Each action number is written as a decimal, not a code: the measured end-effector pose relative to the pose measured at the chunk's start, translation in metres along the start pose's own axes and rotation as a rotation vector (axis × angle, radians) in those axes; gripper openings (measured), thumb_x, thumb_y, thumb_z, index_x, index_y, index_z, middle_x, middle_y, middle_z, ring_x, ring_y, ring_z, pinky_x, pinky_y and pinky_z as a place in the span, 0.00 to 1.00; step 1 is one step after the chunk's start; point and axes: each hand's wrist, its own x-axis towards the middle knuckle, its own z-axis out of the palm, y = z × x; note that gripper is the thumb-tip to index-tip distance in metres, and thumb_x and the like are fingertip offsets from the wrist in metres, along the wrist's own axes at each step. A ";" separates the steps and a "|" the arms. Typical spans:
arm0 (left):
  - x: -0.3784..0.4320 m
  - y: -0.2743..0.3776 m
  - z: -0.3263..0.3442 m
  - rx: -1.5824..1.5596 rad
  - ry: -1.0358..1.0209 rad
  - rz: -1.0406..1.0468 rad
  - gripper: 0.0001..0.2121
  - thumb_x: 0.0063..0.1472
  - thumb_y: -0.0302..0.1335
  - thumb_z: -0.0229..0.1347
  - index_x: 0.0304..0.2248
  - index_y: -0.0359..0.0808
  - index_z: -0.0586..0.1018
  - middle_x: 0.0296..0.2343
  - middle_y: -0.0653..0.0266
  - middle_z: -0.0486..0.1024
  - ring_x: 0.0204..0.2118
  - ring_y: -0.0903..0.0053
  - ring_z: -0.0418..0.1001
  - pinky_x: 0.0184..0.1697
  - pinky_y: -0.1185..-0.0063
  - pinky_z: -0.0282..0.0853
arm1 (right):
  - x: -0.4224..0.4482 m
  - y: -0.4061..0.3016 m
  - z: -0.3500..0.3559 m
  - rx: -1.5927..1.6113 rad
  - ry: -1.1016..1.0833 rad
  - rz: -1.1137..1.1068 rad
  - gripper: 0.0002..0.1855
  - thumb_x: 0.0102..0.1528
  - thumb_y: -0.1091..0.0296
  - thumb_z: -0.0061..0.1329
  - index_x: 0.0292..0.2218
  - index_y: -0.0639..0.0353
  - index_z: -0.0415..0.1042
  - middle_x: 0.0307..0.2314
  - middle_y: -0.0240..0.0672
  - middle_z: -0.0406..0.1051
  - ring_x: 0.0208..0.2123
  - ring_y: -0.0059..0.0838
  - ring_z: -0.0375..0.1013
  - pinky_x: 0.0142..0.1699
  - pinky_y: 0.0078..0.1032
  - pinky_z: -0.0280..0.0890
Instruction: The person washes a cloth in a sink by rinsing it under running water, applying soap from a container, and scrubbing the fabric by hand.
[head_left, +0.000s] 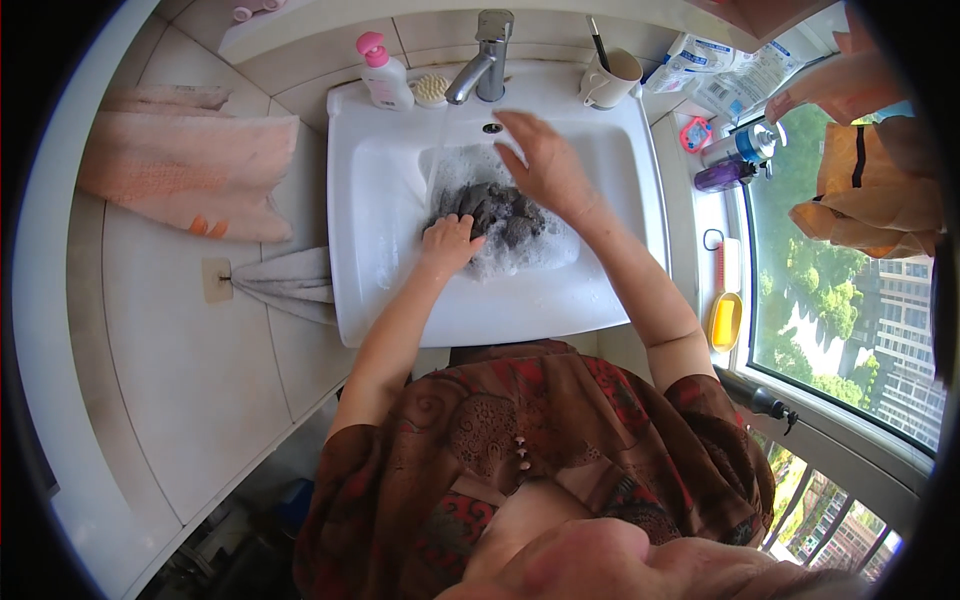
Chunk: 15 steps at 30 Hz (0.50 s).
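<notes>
A bundle of wet dark grey cloth (517, 225) lies among soap suds (499, 264) in the white washbasin (495, 315). At the bundle's near left edge, my left hand (450, 244) has its fingers bent onto the fabric. My right hand (547, 165) is raised over the far right part of the bowl, thumb and fingers apart, with nothing in it. Behind the bowl stands a chrome faucet (487, 64), its spout turned to the left. A thin stream of water falls from it toward the left side of the cloth.
A pump bottle (388, 84), a bristle brush (431, 90) and a mug (611, 81) stand on the basin's back ledge. Towels (202, 169) hang at left. Along the right windowsill are bottles (724, 174), a comb (727, 264) and a soap dish (726, 343). Orange cloth (862, 187) hangs by the window.
</notes>
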 end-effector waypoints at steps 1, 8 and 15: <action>-0.001 -0.003 0.000 -0.040 -0.008 0.006 0.21 0.54 0.44 0.55 0.40 0.36 0.70 0.38 0.54 0.73 0.43 0.60 0.70 0.42 0.66 0.67 | 0.016 -0.005 -0.011 -0.075 0.074 0.022 0.22 0.53 0.70 0.48 0.49 0.60 0.65 0.45 0.45 0.67 0.45 0.46 0.68 0.49 0.35 0.65; -0.001 0.000 0.000 -0.062 0.001 -0.017 0.16 0.59 0.40 0.50 0.40 0.36 0.67 0.25 0.54 0.76 0.32 0.59 0.76 0.37 0.65 0.70 | 0.083 0.017 -0.015 -0.501 0.116 -0.294 0.25 0.54 0.72 0.44 0.54 0.62 0.59 0.52 0.42 0.61 0.56 0.38 0.58 0.56 0.31 0.57; -0.003 -0.021 0.033 -0.095 0.151 0.031 0.16 0.60 0.32 0.49 0.46 0.37 0.67 0.33 0.51 0.72 0.35 0.56 0.73 0.35 0.63 0.69 | 0.060 0.001 -0.003 -0.528 0.097 -0.373 0.25 0.53 0.73 0.45 0.53 0.62 0.60 0.51 0.43 0.62 0.53 0.42 0.61 0.54 0.34 0.59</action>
